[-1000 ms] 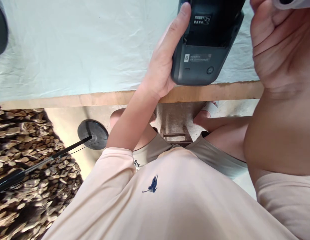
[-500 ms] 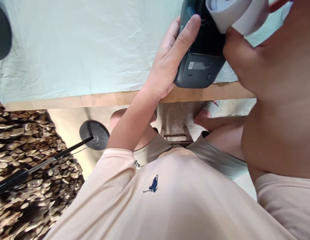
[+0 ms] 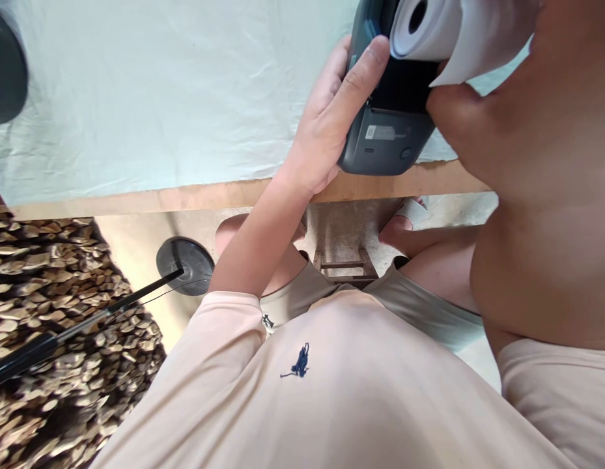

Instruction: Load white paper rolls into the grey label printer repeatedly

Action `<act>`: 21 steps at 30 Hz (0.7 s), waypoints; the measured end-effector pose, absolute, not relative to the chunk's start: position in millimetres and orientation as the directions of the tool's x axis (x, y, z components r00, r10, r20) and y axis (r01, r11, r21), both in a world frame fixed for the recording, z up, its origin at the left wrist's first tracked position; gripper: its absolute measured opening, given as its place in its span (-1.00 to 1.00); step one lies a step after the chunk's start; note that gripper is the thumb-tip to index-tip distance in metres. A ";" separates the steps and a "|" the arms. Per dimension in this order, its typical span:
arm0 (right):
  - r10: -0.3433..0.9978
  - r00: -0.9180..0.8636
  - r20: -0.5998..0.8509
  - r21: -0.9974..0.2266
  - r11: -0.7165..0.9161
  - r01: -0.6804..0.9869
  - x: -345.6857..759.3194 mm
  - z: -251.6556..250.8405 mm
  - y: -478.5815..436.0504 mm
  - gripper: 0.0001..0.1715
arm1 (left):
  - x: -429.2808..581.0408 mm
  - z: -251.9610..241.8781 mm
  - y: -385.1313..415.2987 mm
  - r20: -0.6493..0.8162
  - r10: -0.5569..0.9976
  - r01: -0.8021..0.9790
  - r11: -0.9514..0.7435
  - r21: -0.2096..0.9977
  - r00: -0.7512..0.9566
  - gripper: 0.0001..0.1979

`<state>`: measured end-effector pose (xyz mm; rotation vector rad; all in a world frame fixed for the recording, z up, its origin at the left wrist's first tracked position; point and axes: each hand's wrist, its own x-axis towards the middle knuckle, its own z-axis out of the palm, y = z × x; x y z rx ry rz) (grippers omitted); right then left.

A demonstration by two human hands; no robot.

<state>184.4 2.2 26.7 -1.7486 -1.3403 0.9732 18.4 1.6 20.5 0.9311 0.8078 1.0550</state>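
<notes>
A dark grey label printer (image 3: 387,140) stands at the table's near edge, its lid open. My left hand (image 3: 331,124) is wrapped round the printer's left side, thumb across its top. My right hand (image 3: 482,124) holds a white paper roll (image 3: 439,29) right over the printer's open bay, with a loose end of paper hanging from it. Whether the roll touches the bay is hidden by my hand.
The table (image 3: 185,192) wears a pale green cloth (image 3: 160,91) with a wooden front edge. A dark round object (image 3: 4,71) sits at the far left. Below, a black stand base (image 3: 185,264) with a pole rests on the floor beside a brown patterned rug (image 3: 62,326).
My right hand has brought the paper roll down and left over the open printer. My left hand shifted its grip, the thumb now lying across the printer's top.
</notes>
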 end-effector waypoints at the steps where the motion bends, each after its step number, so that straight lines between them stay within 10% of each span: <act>1: 0.977 0.169 -0.129 -0.873 -0.193 0.448 189.8 20.6 2.3 -0.40 | 17.2 18.7 1.6 -0.100 0.949 -0.363 0.210 0.908 0.298 -0.74; 7: 0.992 0.120 0.025 -0.819 -0.049 0.572 181.1 10.2 -1.1 -0.41 | 18.1 18.8 2.9 -0.049 0.951 -0.358 0.162 0.919 0.305 -0.63; 13: 0.964 -0.263 0.040 -0.307 0.262 0.915 149.9 36.4 2.2 -0.57 | 21.1 17.2 4.3 -0.127 0.944 -0.254 0.208 0.944 0.303 -0.65; 21: 0.869 -0.406 0.284 -0.321 0.485 0.814 155.6 25.5 4.2 -0.65 | 15.5 13.0 7.6 -0.118 0.949 -0.340 0.219 0.914 0.294 -0.63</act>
